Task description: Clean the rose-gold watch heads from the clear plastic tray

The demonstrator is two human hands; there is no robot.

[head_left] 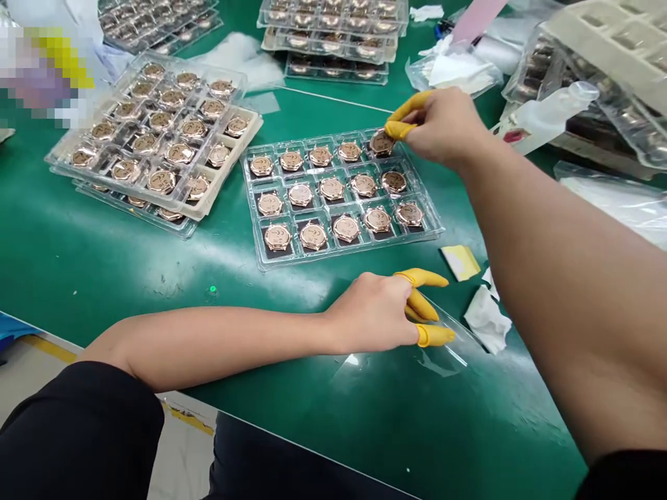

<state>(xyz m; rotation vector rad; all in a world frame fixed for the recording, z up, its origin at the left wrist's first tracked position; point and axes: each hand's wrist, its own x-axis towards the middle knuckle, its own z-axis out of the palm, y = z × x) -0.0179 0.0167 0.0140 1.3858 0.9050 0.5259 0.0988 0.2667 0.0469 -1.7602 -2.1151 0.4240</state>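
Note:
A clear plastic tray [338, 258] holds rose-gold watch cases in rows, their marked backs facing up. At its far right corner my right hand [438, 128], with yellow finger cots, pinches a watch case [381, 143] by its edge. That case looks tilted in or just over its compartment; I cannot tell which. Nearer to me, my left hand [383, 312] hovers low over or rests on the green table with its yellow-capped fingers spread. Beneath and beside those fingers lie thin clear plastic pieces [438, 361], and nothing shows held in them.
Stacked trays of watch cases [151, 139] stand left, with another stack [333, 35] at the back. A white squeeze bottle [557, 114] leans near trays [620, 42] on the right. A yellow-white pad [460, 262] and crumpled tissue [488, 319] lie near my right forearm.

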